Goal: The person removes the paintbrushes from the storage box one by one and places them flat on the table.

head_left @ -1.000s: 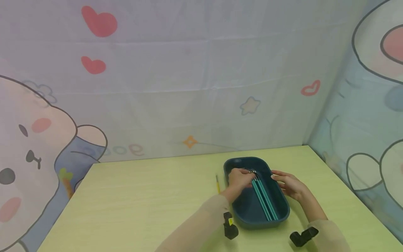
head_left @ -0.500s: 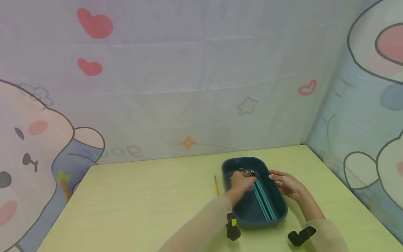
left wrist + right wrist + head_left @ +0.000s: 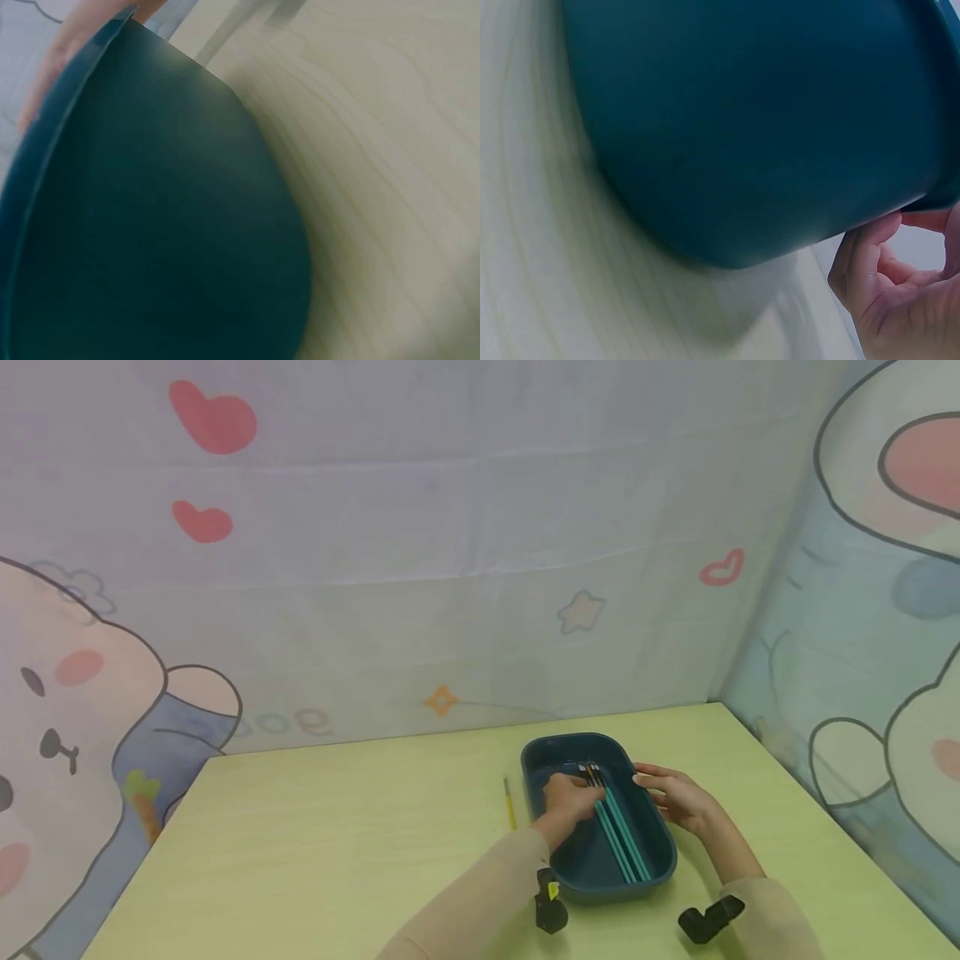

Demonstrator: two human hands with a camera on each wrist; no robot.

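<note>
Several teal-handled paintbrushes [image 3: 618, 837] lie lengthwise in a dark teal plastic basin [image 3: 577, 890], their tips toward its far end. My left hand [image 3: 567, 797] reaches inside, over the upper part of the brushes. Its fingers are curled and its thumb lies against the leftmost handles, hiding part of them. My right hand [image 3: 681, 797] holds the basin's right rim from outside. In the right wrist view, the bent fingers of that hand [image 3: 911, 289] touch the basin's outer wall [image 3: 765, 135] just under the rim. The left wrist view shows mostly basin wall [image 3: 172, 195].
A thin yellow-handled paintbrush [image 3: 509, 803] lies on the pale wooden table [image 3: 315, 843], left of the basin. Behind the table hangs a printed cloth [image 3: 390, 560], and another printed cloth [image 3: 847, 635] borders it on the right.
The head view has shifted a little, so everything sits further left. My left hand has drawn slightly back along the brushes, showing more of their tips. My right hand stays at the rim.
</note>
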